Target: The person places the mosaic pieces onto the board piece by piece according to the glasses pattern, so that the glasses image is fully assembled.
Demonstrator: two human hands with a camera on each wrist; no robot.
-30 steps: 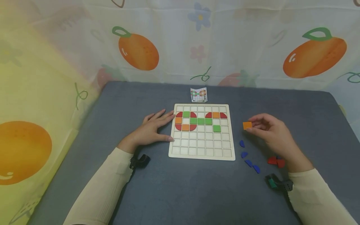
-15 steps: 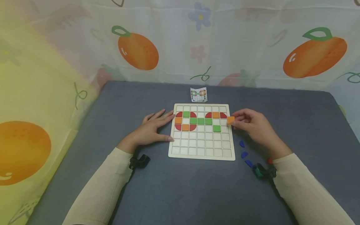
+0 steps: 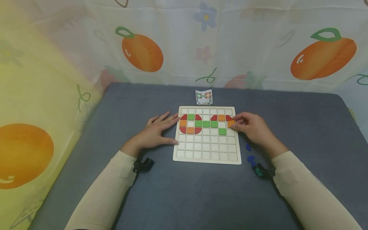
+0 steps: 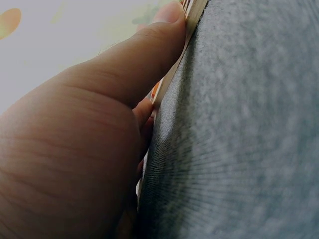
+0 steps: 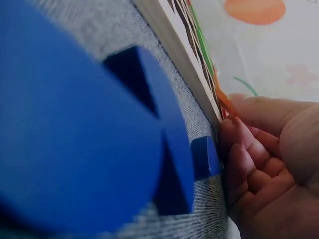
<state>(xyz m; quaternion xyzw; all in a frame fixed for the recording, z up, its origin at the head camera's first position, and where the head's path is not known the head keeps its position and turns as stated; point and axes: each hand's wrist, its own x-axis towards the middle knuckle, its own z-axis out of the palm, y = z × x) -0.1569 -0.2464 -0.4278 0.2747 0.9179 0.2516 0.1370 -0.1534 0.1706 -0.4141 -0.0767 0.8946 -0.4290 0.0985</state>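
A pale wooden grid board (image 3: 205, 147) lies on the grey table, with red, green and orange tiles set in its upper rows. My right hand (image 3: 253, 126) pinches an orange square tile (image 3: 230, 124) between thumb and fingers, over the rightmost column, just below a red corner tile. In the right wrist view the orange tile (image 5: 225, 99) is tilted at the board's edge. My left hand (image 3: 153, 132) lies spread, its fingertips and thumb touching the board's left edge. The left wrist view shows the thumb (image 4: 144, 55) resting on that edge.
A small printed pattern card (image 3: 204, 97) lies behind the board. Blue curved pieces (image 3: 250, 158) lie on the table right of the board, partly hidden by the right wrist's camera strap. A fruit-printed curtain (image 3: 178, 41) hangs along the table's back edge.
My right hand has carried the orange tile leftward from beside the board to over its right column. The right forearm now covers the red pieces. The left hand stays put.
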